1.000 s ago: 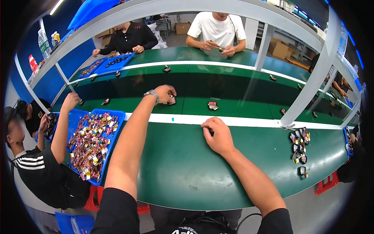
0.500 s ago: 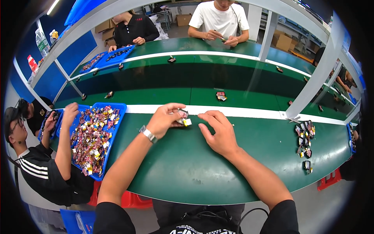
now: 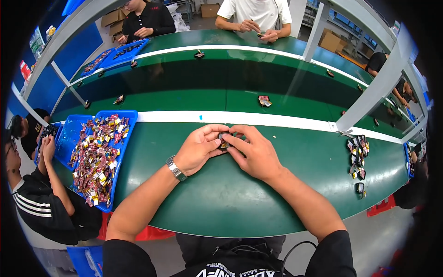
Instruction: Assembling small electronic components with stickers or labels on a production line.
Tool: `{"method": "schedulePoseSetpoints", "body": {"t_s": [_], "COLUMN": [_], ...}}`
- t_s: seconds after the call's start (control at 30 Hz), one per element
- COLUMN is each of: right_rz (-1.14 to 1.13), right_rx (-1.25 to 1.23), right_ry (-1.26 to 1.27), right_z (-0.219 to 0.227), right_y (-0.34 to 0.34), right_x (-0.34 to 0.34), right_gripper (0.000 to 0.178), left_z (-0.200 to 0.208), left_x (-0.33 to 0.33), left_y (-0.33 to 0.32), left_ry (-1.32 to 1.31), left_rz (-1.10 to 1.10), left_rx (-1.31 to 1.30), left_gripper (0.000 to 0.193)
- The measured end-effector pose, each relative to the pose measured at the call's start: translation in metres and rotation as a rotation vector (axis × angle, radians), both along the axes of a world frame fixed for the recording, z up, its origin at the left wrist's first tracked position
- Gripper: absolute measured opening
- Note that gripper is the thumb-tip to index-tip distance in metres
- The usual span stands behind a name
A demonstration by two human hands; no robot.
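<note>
While left hand (image 3: 197,150) grips part (image 3: 224,141), right hand (image 3: 258,155) curls over.

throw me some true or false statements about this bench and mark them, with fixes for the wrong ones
1. The left hand and right hand are both at one small dark part. True.
2. The metal wristband is on the right wrist. False: the metal wristband is on the left wrist.
3. The heaped blue tray sits right of both hands. False: the heaped blue tray is on their left.
4. A cluster of dark pieces lies on the green bench, right of both hands. True.
5. The person in the white top wears black. False: that top is white.
</note>
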State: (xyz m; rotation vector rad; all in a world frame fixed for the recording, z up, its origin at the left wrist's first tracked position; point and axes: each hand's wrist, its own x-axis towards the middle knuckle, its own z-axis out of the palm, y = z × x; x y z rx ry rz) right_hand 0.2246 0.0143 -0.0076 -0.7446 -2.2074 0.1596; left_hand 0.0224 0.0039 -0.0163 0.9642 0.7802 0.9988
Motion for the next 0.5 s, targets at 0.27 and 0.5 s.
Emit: {"method": "schedulePoseSetpoints", "body": {"t_s": [0.27,0.5], "right_rz": [0.006,0.056], "right_rx": [0.009,-0.026], "right_ry": [0.049,0.084], "right_z": [-0.015,-0.018], "right_y": [0.010,0.017], "right_x": [-0.005,0.010], "right_gripper": [0.024,0.021], "left_z": [-0.004,-0.007], "left_x": [0.006,0.013], "left_y": [-0.004,-0.004], "left_ry": [0.037,0.096], "left_rz": [0.077,0.111], "left_rx": [0.056,0.114], "left_gripper": [0.035,0.034]}}
